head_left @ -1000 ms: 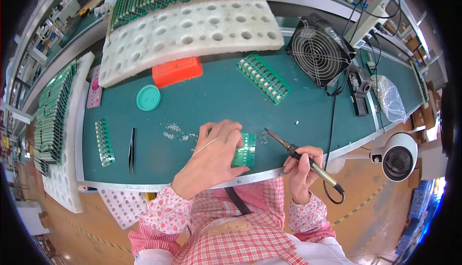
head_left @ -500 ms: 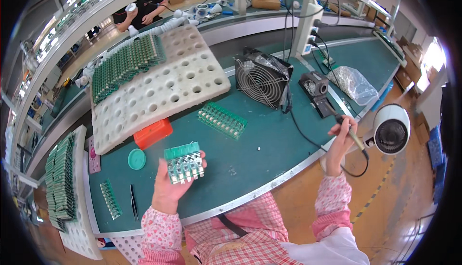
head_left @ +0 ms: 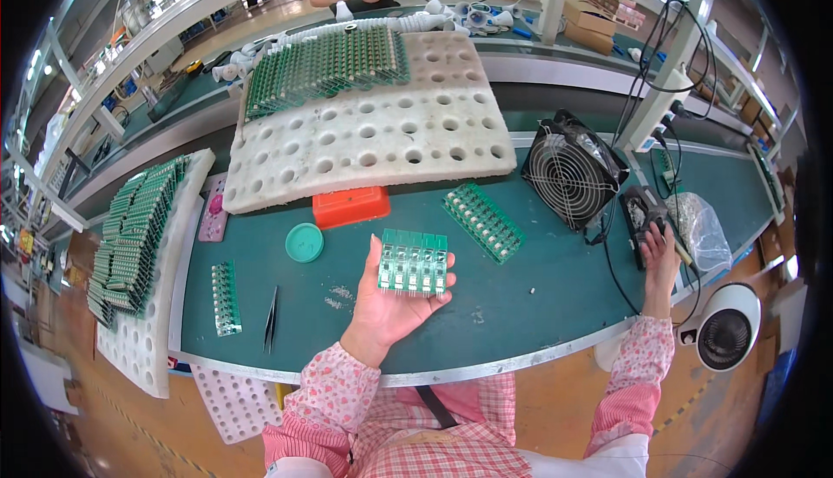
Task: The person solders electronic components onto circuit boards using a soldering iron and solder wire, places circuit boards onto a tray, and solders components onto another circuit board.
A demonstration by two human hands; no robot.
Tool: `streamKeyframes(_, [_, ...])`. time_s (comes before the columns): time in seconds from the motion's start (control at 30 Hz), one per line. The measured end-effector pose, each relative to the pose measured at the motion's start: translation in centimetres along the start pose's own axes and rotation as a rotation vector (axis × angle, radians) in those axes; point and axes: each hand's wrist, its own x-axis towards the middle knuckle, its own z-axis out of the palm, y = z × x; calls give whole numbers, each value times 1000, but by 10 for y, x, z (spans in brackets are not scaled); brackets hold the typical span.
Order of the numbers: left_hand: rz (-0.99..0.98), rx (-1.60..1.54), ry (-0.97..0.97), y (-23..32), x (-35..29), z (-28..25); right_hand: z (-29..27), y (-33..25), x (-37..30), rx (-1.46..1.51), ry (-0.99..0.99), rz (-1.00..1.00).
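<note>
Green-topped workbench (head_left: pixel 538 326) fills the middle. White perforated foam slab (head_left: pixel 451 135) at the back, wire-guarded fan (head_left: pixel 566 174) to its right. Soldering-iron stand (head_left: pixel 638 212) is right of the fan — right hand (head_left: pixel 661 263) is there, fingers extended over it; can't tell if they grip the iron handle (head_left: pixel 685 254) beside them. Populated circuit board panel (head_left: pixel 414 263) is in the left hand (head_left: pixel 392 317) above the bench: thumb at left edge, fingertips at right, clamped. Panel looks near-square, no clear long axis; component rows run left-right — right hand well apart, off to the right. Tweezers (head_left: pixel 272 320) lie left of the left hand.
</note>
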Motion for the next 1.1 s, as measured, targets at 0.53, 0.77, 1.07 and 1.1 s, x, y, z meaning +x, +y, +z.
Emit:
streamKeyframes(0.53, [-1, -41, 50, -3, -8, 3, 173, -55, -224, -597, -912, -635])
streamKeyframes(0.77, [0, -74, -71, 4, -20, -7, 233, -53, -247, -665, -1109, -852])
streamKeyframes(1.07, [32, -210, -162, 16, -17, -4, 262, -57, -256, -700, -1116, -1017])
streamKeyframes(1.1, [38, -227, -147, 17, -17, -2, 264, -58, -257, -703, -1119, -1021])
